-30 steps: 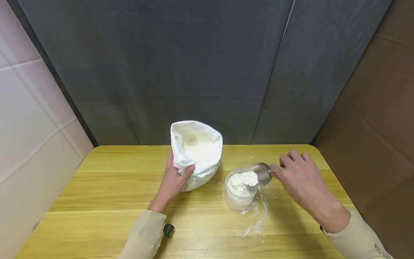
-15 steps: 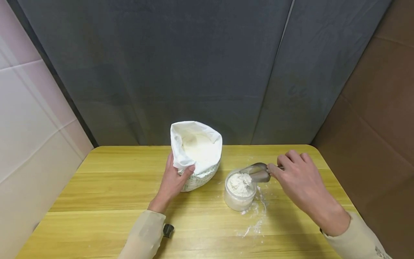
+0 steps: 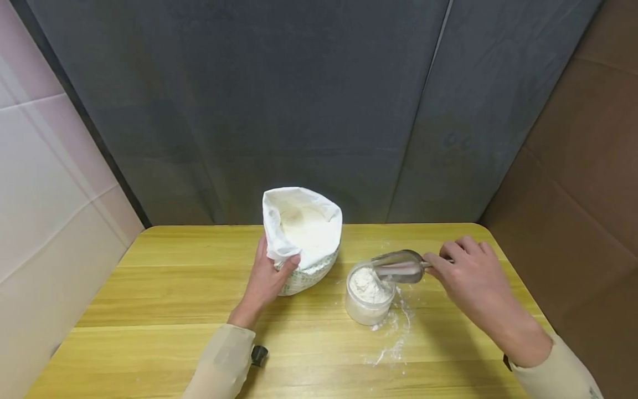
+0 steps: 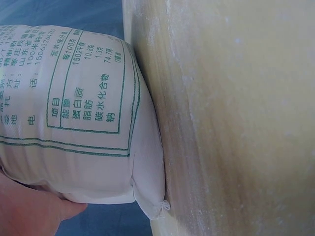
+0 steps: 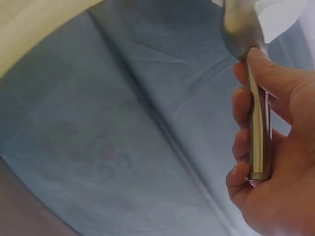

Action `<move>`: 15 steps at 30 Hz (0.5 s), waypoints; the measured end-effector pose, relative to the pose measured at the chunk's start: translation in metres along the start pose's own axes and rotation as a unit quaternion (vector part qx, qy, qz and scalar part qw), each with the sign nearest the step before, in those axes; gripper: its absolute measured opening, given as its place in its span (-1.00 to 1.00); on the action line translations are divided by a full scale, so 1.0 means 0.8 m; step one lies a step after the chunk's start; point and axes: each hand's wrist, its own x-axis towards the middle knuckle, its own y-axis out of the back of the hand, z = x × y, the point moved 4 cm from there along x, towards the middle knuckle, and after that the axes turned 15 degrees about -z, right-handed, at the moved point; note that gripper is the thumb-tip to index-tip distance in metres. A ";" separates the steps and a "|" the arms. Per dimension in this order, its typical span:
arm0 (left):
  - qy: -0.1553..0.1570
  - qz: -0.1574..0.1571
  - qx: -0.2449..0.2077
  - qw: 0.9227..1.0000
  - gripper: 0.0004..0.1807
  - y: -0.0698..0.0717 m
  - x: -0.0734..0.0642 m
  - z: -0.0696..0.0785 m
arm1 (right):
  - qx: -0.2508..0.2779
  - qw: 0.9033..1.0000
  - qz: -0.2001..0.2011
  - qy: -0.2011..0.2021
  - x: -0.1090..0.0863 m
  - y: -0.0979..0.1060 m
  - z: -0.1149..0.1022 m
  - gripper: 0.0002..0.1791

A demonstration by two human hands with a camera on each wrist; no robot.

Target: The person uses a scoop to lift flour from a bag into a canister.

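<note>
In the head view my left hand (image 3: 264, 280) grips the near left rim of a white flour bag (image 3: 309, 271), thumb over the edge. White flour (image 3: 304, 224) shows inside the bag's wide mouth. Green printing covers the bag (image 4: 88, 98) in the left wrist view. My right hand (image 3: 473, 282) holds a metal scoop (image 3: 401, 266) by its handle, fingers wrapped round it in the right wrist view. The scoop's front end is at the right rim of a clear round jar (image 3: 366, 314). Flour is heaped in the jar up to its rim.
Spilled flour (image 3: 394, 349) lies on the wooden table (image 3: 164, 305) right of and in front of the jar. A dark panel (image 3: 299, 100) stands behind the table, a pale wall (image 3: 55, 183) at the left, a brown one (image 3: 573, 166) at the right.
The flour in the scoop has gone into the jar. The scoop tipped over the jar, then drew back a little to the right with my right hand. My left hand and the bag stay put.
</note>
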 end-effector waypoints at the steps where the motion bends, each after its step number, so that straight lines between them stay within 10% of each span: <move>1: 0.000 0.000 0.000 1.000 0.10 0.000 0.000 0.000 | 0.009 1.000 0.006 0.000 -0.003 -0.003 0.004 -0.89; 6: -0.004 0.002 0.000 1.000 0.10 -0.001 0.001 0.000 | 0.054 0.998 0.026 0.001 -0.019 -0.015 0.025 -0.31; 15: 0.002 0.001 -0.004 1.000 0.08 -0.001 0.001 0.001 | 0.150 0.981 -0.051 -0.111 -0.044 -0.038 0.061 -0.80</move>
